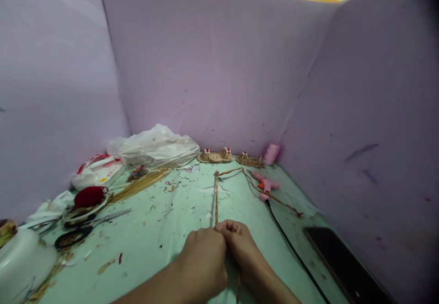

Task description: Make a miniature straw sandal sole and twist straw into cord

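A thin braided straw cord (216,196) runs from my two hands up the table, bends sharply, and trails off to the right. My left hand (204,258) is closed in a fist on the near part of the cord. Right beside it, touching it, my right hand (242,244) pinches the cord with bent fingers. A strand of it hangs below my hands toward the bottom edge. The exact spot where the fingertips meet is hidden by the knuckles.
A pink glue gun (265,184) with a black cable lies right, near a dark phone (346,265). Small woven slippers (215,157) and a pink thread spool (272,153) stand at the back. Left are scissors (92,226), straw stalks (140,186), a plastic bag (154,146) and a white pot (25,263).
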A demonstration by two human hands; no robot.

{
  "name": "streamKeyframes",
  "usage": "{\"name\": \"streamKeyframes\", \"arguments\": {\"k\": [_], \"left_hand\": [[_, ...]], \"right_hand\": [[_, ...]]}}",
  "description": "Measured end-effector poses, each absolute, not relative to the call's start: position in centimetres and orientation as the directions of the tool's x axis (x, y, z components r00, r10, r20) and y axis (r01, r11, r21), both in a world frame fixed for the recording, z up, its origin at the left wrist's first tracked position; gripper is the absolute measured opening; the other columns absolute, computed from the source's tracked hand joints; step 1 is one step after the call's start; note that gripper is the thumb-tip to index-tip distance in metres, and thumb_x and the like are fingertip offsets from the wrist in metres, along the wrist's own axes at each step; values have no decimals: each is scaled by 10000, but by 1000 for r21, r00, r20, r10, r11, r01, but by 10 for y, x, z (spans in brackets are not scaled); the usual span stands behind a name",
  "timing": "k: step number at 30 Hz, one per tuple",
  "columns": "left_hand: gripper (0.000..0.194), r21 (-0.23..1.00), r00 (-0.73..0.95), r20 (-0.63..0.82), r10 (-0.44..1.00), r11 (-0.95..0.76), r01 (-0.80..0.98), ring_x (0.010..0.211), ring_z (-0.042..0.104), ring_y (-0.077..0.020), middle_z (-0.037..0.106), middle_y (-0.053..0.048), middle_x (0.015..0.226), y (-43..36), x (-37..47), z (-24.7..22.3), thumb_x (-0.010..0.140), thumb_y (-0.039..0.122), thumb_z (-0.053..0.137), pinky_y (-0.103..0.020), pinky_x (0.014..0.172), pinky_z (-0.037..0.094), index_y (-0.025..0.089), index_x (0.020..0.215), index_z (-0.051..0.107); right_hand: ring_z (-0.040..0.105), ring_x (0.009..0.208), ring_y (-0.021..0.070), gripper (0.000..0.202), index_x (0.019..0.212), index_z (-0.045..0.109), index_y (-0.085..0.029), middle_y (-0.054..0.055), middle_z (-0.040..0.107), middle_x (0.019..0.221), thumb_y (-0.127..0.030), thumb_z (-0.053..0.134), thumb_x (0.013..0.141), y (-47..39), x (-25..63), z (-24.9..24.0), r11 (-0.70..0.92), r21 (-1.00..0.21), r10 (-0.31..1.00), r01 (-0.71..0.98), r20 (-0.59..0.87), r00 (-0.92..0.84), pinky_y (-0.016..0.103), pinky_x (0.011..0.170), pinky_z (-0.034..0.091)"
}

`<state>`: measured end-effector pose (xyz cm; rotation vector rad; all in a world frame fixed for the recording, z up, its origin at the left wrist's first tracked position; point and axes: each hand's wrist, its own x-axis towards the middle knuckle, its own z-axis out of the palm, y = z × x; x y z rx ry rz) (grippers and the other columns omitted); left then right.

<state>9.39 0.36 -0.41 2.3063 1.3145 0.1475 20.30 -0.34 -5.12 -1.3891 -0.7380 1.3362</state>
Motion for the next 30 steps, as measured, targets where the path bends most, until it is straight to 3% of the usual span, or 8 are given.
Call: {"name": "streamKeyframes", "arguments": {"k": [3, 6, 10, 14, 17, 22, 27, 30], "left_hand": [[192, 624, 493, -141, 858, -310, 718, 462, 499, -145, 522, -45, 492, 24, 87, 7, 650, 252, 472, -235, 446, 306, 142, 518, 560], [136, 847, 448, -345, 824, 68, 528, 349, 451, -100, 516, -1, 497, 39, 88, 5, 653, 215, 452, -205, 360, 282, 135, 646, 562], [109, 827, 540, -563, 626, 430, 363, 349, 465, -91, 504, -11, 439, 43, 92, -12, 594, 207, 526, -180, 330, 310, 106, 553, 532], [90, 822, 474, -554, 685, 358, 443, 281, 361, -68, 438, 22, 356, 44, 93, -17, 556, 166, 507, -178, 287, 236, 101, 516, 555], [96, 816, 405, -495, 769, 250, 522, 262, 249, -49, 315, 63, 292, 45, 95, -18, 526, 133, 479, -191, 296, 137, 134, 430, 473], [204, 838, 419, -353, 837, 84, 540, 343, 179, -33, 219, 78, 322, 45, 98, -33, 509, 135, 489, -207, 354, 92, 162, 370, 342], [181, 846, 402, -356, 843, 108, 522, 358, 202, -36, 240, 72, 326, 42, 100, -34, 489, 115, 492, -204, 364, 112, 150, 359, 372], [165, 870, 380, -431, 819, 265, 415, 341, 198, -33, 254, 71, 318, 37, 100, -25, 490, 102, 475, -202, 354, 116, 147, 363, 380]], "right_hand": [[342, 377, 58, 187, 497, 485, -154, -46, 437, 400, -291, 602, 547, -3, 205, -50, -284, -939, 941, -192, -312, 134, 200, 405, 227], [302, 355, 45, 204, 505, 467, -156, -57, 416, 387, -301, 591, 577, -4, 207, -48, -276, -948, 952, -159, -292, 88, 197, 391, 178], [391, 399, 62, 188, 559, 485, -147, -21, 510, 463, -300, 591, 586, -4, 210, -48, -244, -952, 968, -184, -250, 10, 198, 427, 252], [473, 486, 91, 134, 580, 502, -146, 9, 566, 530, -257, 565, 617, -2, 214, -52, -184, -981, 983, -63, -184, -14, 206, 495, 329], [510, 555, 116, 63, 621, 540, -150, 24, 600, 588, -186, 505, 658, -5, 215, -53, -73, -961, 996, 267, -59, 62, 216, 534, 352], [520, 581, 140, 151, 679, 633, -166, 60, 631, 653, -166, 484, 701, -17, 213, -37, -39, -623, 985, 782, 105, 133, 234, 533, 321], [482, 488, 135, 158, 601, 642, -174, 55, 614, 550, -239, 524, 684, -29, 206, -16, -198, -555, 977, 808, -42, 210, 237, 467, 271], [456, 466, 127, 161, 592, 635, -165, 53, 604, 531, -200, 502, 675, -34, 197, -17, -128, -552, 991, 824, -39, 128, 238, 455, 250]]}}
